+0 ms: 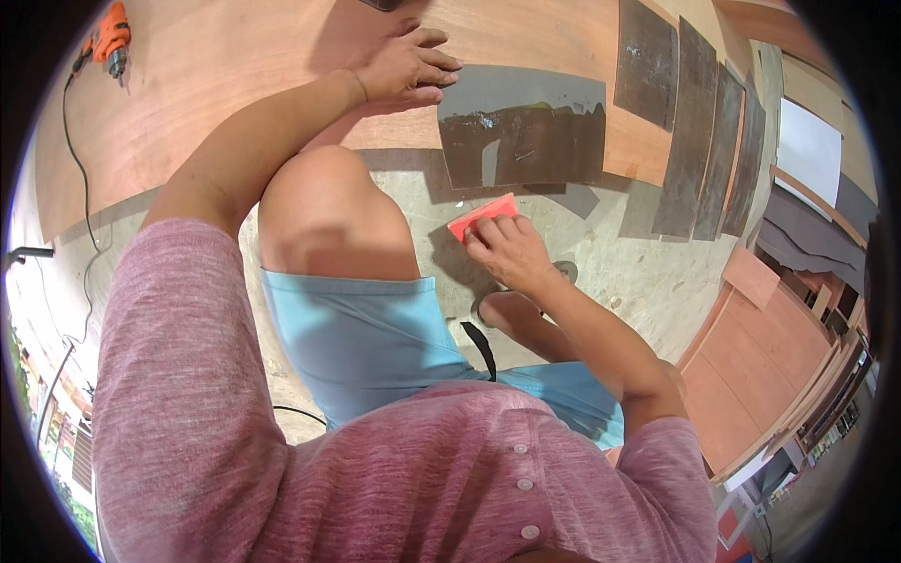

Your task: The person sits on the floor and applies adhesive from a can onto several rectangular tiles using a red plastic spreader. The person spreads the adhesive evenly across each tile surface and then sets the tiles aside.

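My right hand point(508, 248) grips a flat block with a red face point(493, 211), over the concrete floor just below a dark sheet. That sheet point(524, 148) lies partly on a plywood board, its lower part dark brown with glossy patches, its upper strip grey. My left hand point(412, 70) rests on the plywood point(246, 56) with fingers spread, its fingertips at the sheet's upper left corner; I see nothing held in it. A small grey piece point(581, 199) lies on the floor under the sheet's lower right edge.
An orange power drill point(112, 42) with a black cord lies on the plywood at the upper left. Several dark brown strips point(686, 127) overlap the board at the right. Stacked wooden panels point(760, 373) stand at the lower right. My bent knee is close below my left hand.
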### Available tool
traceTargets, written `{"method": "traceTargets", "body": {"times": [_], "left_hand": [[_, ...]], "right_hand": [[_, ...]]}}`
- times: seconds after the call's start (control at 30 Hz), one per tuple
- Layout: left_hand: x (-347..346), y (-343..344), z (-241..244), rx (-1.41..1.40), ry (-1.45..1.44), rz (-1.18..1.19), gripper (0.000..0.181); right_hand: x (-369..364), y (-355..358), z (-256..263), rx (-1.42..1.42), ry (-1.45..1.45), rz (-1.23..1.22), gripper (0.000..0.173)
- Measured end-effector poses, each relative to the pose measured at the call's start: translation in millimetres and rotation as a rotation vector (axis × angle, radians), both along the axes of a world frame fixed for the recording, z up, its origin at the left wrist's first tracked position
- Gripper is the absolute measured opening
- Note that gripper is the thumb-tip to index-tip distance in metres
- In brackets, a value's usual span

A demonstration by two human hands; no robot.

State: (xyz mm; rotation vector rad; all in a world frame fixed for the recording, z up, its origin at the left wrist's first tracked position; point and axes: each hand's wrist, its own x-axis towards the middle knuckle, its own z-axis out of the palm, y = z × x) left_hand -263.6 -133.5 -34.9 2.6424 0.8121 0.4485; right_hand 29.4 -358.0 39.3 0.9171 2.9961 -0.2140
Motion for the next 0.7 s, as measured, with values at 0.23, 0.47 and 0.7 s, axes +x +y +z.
{"method": "traceTargets", "body": {"times": [0.23, 0.47, 0.7], "left_hand": [[-1, 3, -3, 0.018, 0.009, 0.000, 0.035], [-1, 3, -4, 0.039, 0.004, -0.003, 0.036], [-2, 4, -7, 0.016, 0.015, -0.009, 0.036]], "right_hand": [[-20, 105, 10, 0.176, 0.109, -0.328, 0.014], [-26, 133, -5, 0.172, 0.064, -0.262, 0.014], [4, 29, -6, -0.026, -0.037, -0.214, 0.028]]}}
